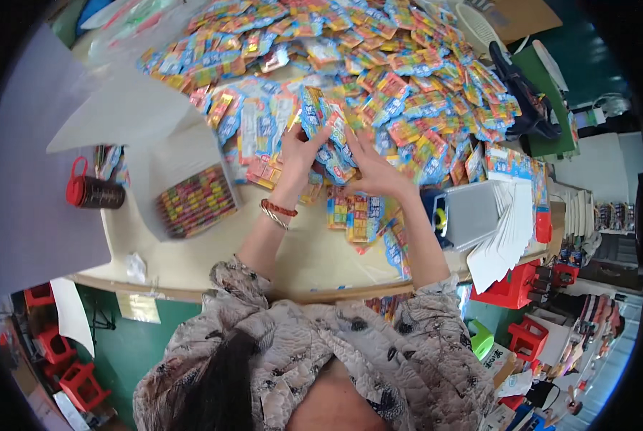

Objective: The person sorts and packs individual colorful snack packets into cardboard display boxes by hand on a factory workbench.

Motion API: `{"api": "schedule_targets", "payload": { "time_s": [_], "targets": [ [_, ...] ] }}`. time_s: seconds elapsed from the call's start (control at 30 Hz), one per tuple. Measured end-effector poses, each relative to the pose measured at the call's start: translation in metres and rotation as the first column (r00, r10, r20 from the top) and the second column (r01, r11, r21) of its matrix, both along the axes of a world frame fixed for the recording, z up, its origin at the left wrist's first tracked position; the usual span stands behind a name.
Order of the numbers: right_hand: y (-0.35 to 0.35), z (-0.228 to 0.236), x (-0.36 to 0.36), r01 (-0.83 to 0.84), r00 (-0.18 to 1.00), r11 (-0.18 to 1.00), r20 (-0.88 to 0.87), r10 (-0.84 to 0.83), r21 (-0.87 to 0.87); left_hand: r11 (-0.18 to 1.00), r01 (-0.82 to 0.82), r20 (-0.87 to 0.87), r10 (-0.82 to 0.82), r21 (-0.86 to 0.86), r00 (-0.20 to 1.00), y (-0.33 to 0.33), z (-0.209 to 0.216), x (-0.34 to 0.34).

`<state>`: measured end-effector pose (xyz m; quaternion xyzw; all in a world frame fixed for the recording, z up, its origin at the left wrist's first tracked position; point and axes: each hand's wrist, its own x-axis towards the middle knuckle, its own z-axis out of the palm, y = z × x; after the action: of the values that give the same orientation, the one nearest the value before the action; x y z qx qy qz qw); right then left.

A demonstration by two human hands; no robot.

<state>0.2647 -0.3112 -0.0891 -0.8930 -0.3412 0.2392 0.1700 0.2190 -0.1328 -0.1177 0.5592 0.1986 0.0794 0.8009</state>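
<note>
A few bright blue, yellow and red flat packets [328, 136] are held together over the middle of the table. My left hand [301, 152] is closed on their left side, a red beaded bracelet and a metal bangle on its wrist. On the other side my right hand [376, 169] grips them too, its fingers slightly blurred. Beyond both hands spreads a large heap of similar packets [407, 75]. Several more loose packets [364, 215] lie just below my hands, near my right forearm. To the left, an open white box [228, 169] contains rows of packets standing on edge.
A dark bottle [95, 192] with a red lid stands left of the box. At the right lie a grey plastic tray [472, 215] and fanned white cards [507, 233]. A crumpled white scrap [136, 267] sits near the front edge. Red stools [84, 384] are on the floor.
</note>
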Motion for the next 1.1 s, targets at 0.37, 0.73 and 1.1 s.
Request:
{"api": "schedule_targets", "payload": {
  "time_s": [0.37,0.73,1.1],
  "targets": [
    [-0.036,-0.021,-0.017,0.453,0.889,0.809,-0.116,-0.444,0.375,0.996,-0.028,-0.051,0.024,-0.086,0.998,-0.001,-0.037,-0.073],
    [0.002,-0.044,-0.054,0.253,0.888,0.831,0.222,-0.403,0.495,0.996,-0.038,-0.063,0.043,0.086,0.997,-0.013,-0.035,-0.062],
    [-0.032,-0.059,-0.019,0.486,0.809,0.679,0.009,-0.588,0.55,0.998,-0.035,0.007,0.035,-0.049,0.999,0.005,-0.019,-0.085]
  ]
}}
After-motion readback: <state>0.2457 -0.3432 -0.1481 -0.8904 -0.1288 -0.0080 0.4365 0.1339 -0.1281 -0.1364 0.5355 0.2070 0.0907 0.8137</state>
